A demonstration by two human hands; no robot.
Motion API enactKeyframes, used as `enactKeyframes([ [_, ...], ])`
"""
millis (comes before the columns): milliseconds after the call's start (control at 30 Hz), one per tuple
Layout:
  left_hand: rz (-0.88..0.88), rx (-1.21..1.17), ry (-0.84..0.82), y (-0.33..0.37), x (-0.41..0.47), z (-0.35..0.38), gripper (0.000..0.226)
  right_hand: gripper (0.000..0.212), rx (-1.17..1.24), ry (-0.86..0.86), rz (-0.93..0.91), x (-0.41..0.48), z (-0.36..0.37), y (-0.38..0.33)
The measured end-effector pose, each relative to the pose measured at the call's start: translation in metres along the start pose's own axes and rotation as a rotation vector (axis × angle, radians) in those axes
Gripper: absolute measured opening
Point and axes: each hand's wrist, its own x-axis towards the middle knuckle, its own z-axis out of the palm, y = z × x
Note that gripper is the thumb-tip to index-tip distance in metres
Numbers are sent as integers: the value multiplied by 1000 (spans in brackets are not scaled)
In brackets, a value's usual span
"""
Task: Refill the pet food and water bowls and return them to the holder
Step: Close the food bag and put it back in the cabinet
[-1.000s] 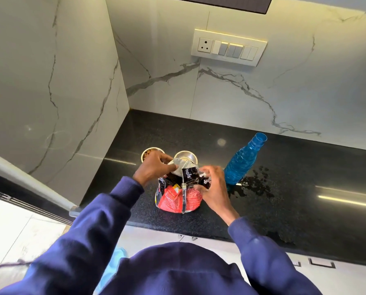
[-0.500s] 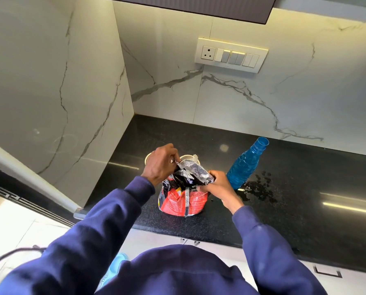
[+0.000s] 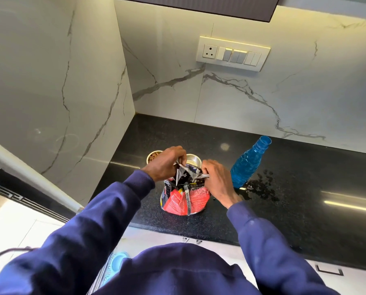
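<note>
Pinched between both hands, the crumpled top of the red food bag [image 3: 185, 198] is being gathered shut: the left hand [image 3: 167, 163] grips the foil from the left and the right hand [image 3: 217, 179] clamps it from the right, fingers pressed together on the material. A second ago the mouth of the bag was held wider and the steel bowl behind it could be seen plainly; now the foil is bunched upward and that bowl [image 3: 192, 159] is half hidden. From this it is judged that pouring is finished and the bag is being closed.

Just behind the hands, a second bowl [image 3: 153, 156] is seen with brown kibble in it, so the food part appears done. Beside the bag to the right, an uncapped blue bottle [image 3: 249, 162] stands upright on the black counter [image 3: 305, 209], with spilled drops [image 3: 261, 186] around its base. No holder is seen in view, so the return is still to be made.
</note>
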Motion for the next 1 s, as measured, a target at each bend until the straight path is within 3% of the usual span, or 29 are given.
enactKeyframes([
  [100, 113, 232, 60, 4, -2, 7, 21, 32, -245, -4, -129, 0, -4, -6],
  [167, 174, 341, 89, 1, -4, 17, 13, 32, -276, 28, -150, -1, -1, -7],
  [333, 183, 439, 93, -15, -11, 21, 23, 27, -47, -45, -22, 4, -3, 3],
  [433, 95, 336, 57, -19, -18, 22, 41, 28, 98, -212, -30, 6, -13, 14],
  [500, 29, 238, 106, -17, -17, 24, 38, 27, 218, -281, 16, 9, -19, 19],
  [600, -65, 167, 225, -10, -13, 31, 10, 16, 264, -178, 116, 10, -15, 17],
  [667, -190, 81, 294, -2, -10, 36, 22, 9, 265, -89, 230, 9, -10, 9],
  [733, -362, -42, 334, -1, -6, 39, 40, 24, 302, -52, 387, 9, -5, 5],
  [833, -599, -137, 247, -13, 1, 43, 47, 55, 330, -166, 568, 11, 0, 10],
  [900, -614, -171, 133, -23, 2, 46, 41, 51, 345, -230, 549, 10, 4, 11],
  [1000, -513, -251, 37, -25, 1, 42, 27, 29, 393, -165, 386, 7, 13, 13],
])
